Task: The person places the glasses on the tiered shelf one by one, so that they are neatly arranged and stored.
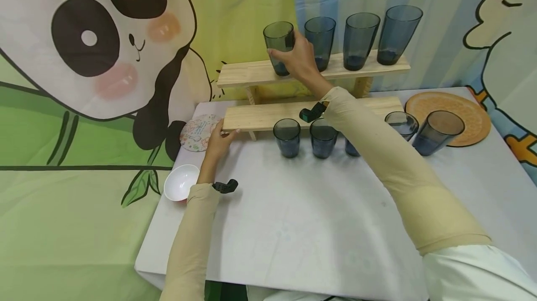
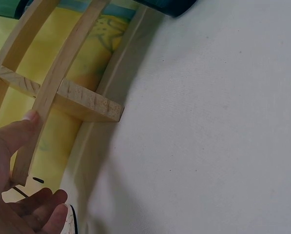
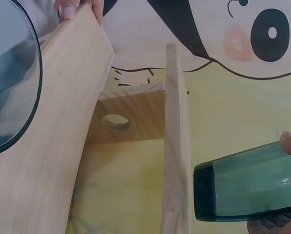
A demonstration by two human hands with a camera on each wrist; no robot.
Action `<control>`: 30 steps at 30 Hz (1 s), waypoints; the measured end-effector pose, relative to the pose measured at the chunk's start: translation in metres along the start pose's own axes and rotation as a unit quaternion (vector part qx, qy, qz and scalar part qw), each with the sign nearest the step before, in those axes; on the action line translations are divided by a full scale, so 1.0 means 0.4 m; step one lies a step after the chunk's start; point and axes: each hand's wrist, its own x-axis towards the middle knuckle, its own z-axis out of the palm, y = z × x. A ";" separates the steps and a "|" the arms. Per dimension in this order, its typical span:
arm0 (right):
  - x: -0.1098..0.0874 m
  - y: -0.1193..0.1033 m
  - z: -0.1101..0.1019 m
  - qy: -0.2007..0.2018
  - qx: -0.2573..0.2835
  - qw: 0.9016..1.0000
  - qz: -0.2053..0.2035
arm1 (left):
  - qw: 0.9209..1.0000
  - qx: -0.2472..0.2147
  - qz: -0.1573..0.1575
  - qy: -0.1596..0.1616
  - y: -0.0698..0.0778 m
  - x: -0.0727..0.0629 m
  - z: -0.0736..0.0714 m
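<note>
My right hand point(image 1: 299, 58) grips a tinted glass tumbler point(image 1: 276, 42) at the left part of the upper shelf point(image 1: 239, 75), its thumb and fingers around the side. In the right wrist view, the base of this tumbler point(image 3: 247, 183) is right at the board. Three more tumblers point(image 1: 320, 40) stand in a row to its right. My left hand point(image 1: 218, 145) holds the left end of the lower wooden shelf point(image 1: 260, 117). In the left wrist view, its thumb presses the front edge of the shelf point(image 2: 50, 97) while the fingers bend at the end.
Several tumblers point(image 1: 287, 138) stand on the white table point(image 1: 293, 212) before the lower shelf, some partly behind my right sleeve point(image 1: 390, 166). An orange round placemat point(image 1: 474, 124) lies at the right. A white bowl point(image 1: 180, 182) and a patterned round mat point(image 1: 199, 133) are at the left edge.
</note>
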 end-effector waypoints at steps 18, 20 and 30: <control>0.025 0.026 0.024 0.008 -0.001 0.999 0.032 | 1.000 0.006 -0.012 0.002 -0.001 -0.003 0.001; 0.024 0.025 0.024 -0.001 -0.012 0.999 0.037 | 1.000 0.007 -0.012 0.002 -0.001 -0.003 0.001; -0.028 0.003 -0.002 -0.071 -0.080 0.992 0.060 | 1.000 0.017 -0.018 -0.001 0.000 -0.002 -0.001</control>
